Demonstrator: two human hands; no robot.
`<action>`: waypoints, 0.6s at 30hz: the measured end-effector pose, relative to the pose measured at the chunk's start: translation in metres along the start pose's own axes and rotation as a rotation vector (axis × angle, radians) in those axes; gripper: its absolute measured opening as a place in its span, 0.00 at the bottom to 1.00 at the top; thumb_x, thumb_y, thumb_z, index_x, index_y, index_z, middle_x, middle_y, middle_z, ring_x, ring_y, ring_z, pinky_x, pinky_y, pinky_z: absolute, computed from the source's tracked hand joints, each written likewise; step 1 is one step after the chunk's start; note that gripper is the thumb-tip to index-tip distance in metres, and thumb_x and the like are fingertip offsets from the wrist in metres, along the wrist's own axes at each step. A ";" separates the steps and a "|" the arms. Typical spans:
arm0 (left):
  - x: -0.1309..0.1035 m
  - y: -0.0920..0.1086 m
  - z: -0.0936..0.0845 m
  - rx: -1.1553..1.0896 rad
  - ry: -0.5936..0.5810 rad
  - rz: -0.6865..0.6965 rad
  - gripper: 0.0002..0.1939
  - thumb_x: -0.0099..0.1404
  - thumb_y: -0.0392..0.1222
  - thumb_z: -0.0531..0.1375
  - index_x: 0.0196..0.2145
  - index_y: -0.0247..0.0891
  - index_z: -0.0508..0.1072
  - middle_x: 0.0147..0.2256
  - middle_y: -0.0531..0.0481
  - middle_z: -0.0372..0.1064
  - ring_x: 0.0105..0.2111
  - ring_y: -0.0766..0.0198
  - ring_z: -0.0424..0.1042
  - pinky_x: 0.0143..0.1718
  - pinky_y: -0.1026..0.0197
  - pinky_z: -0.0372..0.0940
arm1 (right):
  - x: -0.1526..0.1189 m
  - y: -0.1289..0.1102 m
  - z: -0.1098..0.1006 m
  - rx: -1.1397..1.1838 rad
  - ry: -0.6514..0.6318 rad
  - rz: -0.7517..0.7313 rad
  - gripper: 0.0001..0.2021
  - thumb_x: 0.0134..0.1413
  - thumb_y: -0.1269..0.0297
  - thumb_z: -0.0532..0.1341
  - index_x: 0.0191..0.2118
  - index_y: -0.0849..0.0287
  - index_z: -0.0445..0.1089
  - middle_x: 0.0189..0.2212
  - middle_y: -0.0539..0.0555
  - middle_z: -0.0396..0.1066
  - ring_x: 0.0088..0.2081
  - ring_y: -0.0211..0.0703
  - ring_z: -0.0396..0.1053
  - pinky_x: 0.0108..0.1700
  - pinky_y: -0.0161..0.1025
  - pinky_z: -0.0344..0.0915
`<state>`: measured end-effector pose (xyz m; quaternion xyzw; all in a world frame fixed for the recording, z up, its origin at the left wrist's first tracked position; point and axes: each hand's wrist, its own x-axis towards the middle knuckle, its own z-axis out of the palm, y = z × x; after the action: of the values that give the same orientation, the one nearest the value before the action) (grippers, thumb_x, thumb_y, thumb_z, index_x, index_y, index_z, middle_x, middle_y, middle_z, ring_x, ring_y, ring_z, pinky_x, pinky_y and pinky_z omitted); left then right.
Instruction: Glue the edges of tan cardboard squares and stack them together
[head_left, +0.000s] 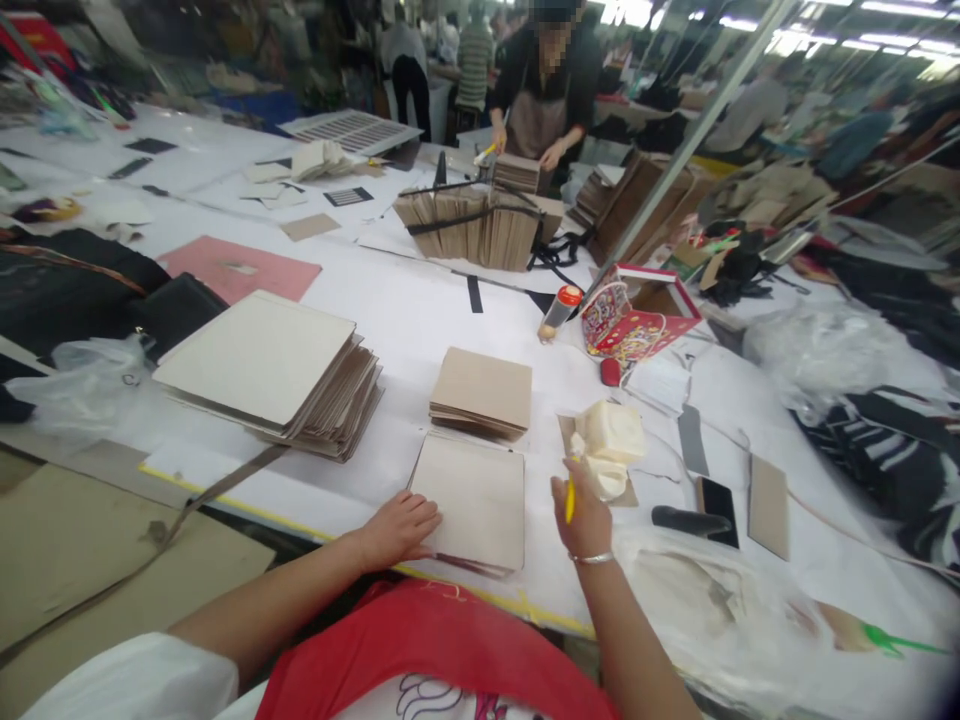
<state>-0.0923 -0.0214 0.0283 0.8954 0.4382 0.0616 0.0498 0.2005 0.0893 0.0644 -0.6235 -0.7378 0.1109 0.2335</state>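
Observation:
My left hand (401, 528) rests on the left edge of a low stack of pale square boards (474, 500) at the table's front edge, its fingers lying flat. To the right, my right hand (586, 515) is closed around a brush with a yellow handle (571, 497). Its bristle end is at the cream-coloured block (611, 435), which sits on a small brown board, with a softer cream mass in front of it. Just behind the pale stack lies a stack of brown boards (481, 390). A taller stack of large boards (262, 365) stands to the left.
A red patterned box (637, 315) and a red-capped bottle (560, 312) stand behind the block. At right lie a phone (718, 512), a black-handled tool (690, 521) and plastic bags. Across the table, a person (544, 100) works behind bundled boards (476, 230).

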 end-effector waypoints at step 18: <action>0.158 -0.068 -0.008 0.052 -0.008 -0.281 0.36 0.58 0.58 0.51 0.57 0.33 0.54 0.58 0.37 0.50 0.56 0.49 0.50 0.53 0.48 0.47 | 0.228 -0.134 0.108 0.652 -0.349 0.150 0.15 0.50 0.56 0.55 0.25 0.65 0.66 0.13 0.48 0.64 0.13 0.28 0.56 0.17 0.27 0.54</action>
<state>-0.0506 0.1456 0.0374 0.8266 0.5603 0.0392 0.0366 0.0056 0.2985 0.0788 -0.5405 -0.6449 0.4613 0.2815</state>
